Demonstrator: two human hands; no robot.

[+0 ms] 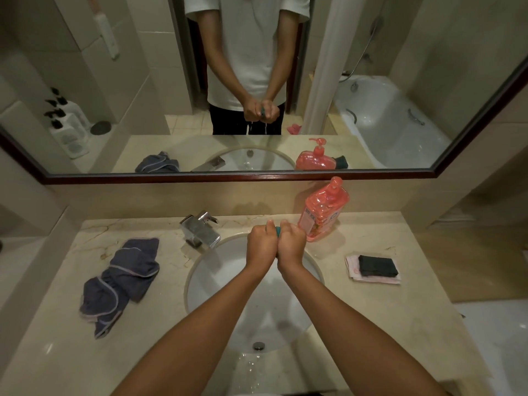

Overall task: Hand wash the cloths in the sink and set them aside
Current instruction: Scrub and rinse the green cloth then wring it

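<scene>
We are leaning over the round white basin sink (217, 284) set in the beige marble bench (371, 310), with one metal drain plug (259, 345) nearest us and water splashing on the rim just below it. Our two forearms are reaching out over the bowl. Farther on, our left hand (261, 245) and right hand (291, 247) are pressing together side by side above the far part of the sink, both curling tightly round one small teal cloth (277, 230), of which only a sliver is showing between the fists. In the mirror, water is dripping from those clenched hands.

To the left, two crumpled blue-grey cloths with pale edging (123, 284) are lying on the bench, touching each other, well apart from the sink. To the right we are seeing one folded dark cloth (377, 265) resting on one folded pink-and-white cloth (371, 278).

Beyond the hands, one square chrome tap (200, 228) is standing at the sink's far left rim, and one pink pump bottle of soap (324, 214) is standing at the far right against the wall. Farthest off, one wood-framed mirror (257, 177) is reflecting the bench and a white bathtub (385, 121).
</scene>
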